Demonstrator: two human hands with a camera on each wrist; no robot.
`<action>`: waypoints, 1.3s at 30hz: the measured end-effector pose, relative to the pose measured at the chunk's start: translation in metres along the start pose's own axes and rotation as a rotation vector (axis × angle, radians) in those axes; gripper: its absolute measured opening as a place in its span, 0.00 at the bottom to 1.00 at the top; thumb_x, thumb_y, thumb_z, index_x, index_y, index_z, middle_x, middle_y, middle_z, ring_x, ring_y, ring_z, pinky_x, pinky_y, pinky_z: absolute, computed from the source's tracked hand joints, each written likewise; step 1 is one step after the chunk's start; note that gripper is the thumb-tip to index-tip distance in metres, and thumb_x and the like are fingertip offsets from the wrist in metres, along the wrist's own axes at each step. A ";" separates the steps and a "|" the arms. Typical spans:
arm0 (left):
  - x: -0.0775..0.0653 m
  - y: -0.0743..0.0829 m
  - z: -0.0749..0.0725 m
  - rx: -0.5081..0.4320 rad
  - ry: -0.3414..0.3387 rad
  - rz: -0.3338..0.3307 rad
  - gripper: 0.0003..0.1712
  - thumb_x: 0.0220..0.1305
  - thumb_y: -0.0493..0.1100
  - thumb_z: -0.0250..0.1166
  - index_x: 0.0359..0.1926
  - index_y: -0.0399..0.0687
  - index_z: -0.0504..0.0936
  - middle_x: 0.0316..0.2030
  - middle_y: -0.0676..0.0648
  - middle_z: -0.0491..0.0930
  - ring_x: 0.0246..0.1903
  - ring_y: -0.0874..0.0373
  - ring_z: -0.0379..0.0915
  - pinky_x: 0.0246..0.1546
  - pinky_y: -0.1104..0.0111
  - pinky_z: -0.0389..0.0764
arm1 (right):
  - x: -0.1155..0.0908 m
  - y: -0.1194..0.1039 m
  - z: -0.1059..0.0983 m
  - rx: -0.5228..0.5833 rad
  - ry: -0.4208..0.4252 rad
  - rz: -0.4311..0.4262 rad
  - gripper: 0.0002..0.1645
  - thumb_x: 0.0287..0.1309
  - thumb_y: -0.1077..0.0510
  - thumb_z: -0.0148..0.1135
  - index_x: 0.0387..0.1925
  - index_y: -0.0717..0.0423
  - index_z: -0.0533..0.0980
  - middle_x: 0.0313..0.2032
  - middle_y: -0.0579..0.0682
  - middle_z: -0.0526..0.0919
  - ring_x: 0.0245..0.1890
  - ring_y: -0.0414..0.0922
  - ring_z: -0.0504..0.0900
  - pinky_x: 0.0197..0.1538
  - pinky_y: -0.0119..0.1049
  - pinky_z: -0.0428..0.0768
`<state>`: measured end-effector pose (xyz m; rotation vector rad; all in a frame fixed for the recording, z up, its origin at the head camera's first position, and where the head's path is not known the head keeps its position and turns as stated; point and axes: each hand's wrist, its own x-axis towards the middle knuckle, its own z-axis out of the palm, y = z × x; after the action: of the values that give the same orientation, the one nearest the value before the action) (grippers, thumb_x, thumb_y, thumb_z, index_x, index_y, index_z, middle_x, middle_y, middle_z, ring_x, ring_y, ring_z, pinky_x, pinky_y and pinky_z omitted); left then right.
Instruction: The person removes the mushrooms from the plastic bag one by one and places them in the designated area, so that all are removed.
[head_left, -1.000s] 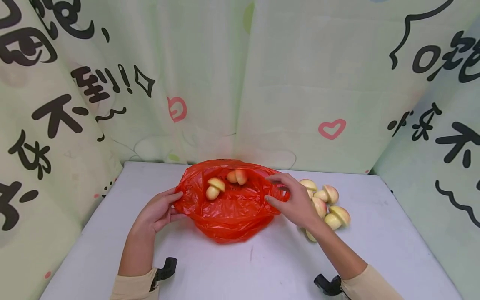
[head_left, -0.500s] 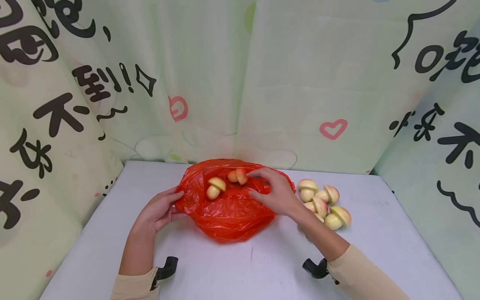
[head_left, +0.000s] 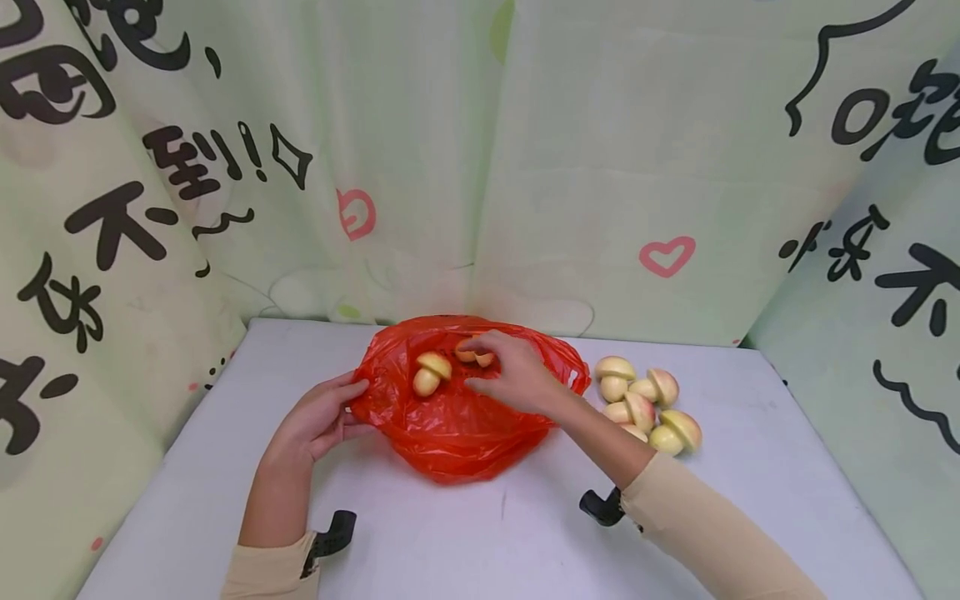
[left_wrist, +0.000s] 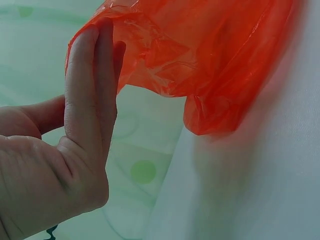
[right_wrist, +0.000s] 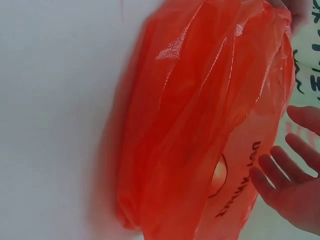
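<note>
A crinkled red plastic bag [head_left: 465,454] lies on the white table with its mouth spread toward me. My left hand [head_left: 318,421] pinches the bag's left rim; in the left wrist view its long fingers [left_wrist: 82,95] run straight along the plastic. Inside the bag sit a yellowish toy mushroom [head_left: 429,375] and, further back, another toy mushroom [head_left: 467,354] partly covered by my right fingers. Over the bag's mouth hovers my right hand [head_left: 517,375], thumb and fingers apart. The right wrist view shows those fingers [right_wrist: 280,175] spread with nothing between them.
To the right of the bag, several more toy mushrooms [head_left: 678,433] lie in a cluster on the white table [head_left: 765,500], partly behind my right forearm. A pale green curtain [head_left: 570,167] with black writing encloses the table's back and sides.
My right hand has left the bag's right rim and moved left over its mouth, to the rear mushroom. The left hand keeps its hold on the left rim.
</note>
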<state>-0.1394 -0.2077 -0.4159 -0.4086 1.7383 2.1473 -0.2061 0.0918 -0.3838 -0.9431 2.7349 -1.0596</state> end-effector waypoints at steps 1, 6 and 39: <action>0.000 0.001 0.000 0.000 0.001 0.001 0.32 0.80 0.49 0.57 0.79 0.49 0.63 0.61 0.44 0.81 0.44 0.56 0.89 0.48 0.62 0.89 | 0.003 -0.001 0.001 -0.005 -0.009 -0.005 0.28 0.62 0.58 0.74 0.63 0.53 0.79 0.61 0.52 0.82 0.61 0.53 0.79 0.61 0.51 0.84; -0.001 0.002 -0.001 0.010 -0.003 0.008 0.31 0.81 0.49 0.56 0.79 0.48 0.63 0.57 0.47 0.83 0.43 0.56 0.89 0.47 0.62 0.89 | 0.015 -0.006 0.008 -0.019 -0.070 -0.025 0.28 0.63 0.59 0.73 0.63 0.55 0.78 0.61 0.54 0.81 0.61 0.52 0.79 0.60 0.49 0.85; 0.002 -0.002 -0.001 0.014 -0.003 0.012 0.32 0.81 0.49 0.55 0.79 0.50 0.62 0.66 0.39 0.76 0.44 0.55 0.89 0.47 0.62 0.89 | 0.071 -0.010 0.053 -0.304 -0.301 -0.014 0.32 0.62 0.61 0.73 0.67 0.50 0.78 0.65 0.52 0.79 0.67 0.53 0.73 0.69 0.48 0.79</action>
<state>-0.1404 -0.2080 -0.4183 -0.3929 1.7572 2.1418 -0.2446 0.0150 -0.4067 -1.0587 2.6749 -0.4594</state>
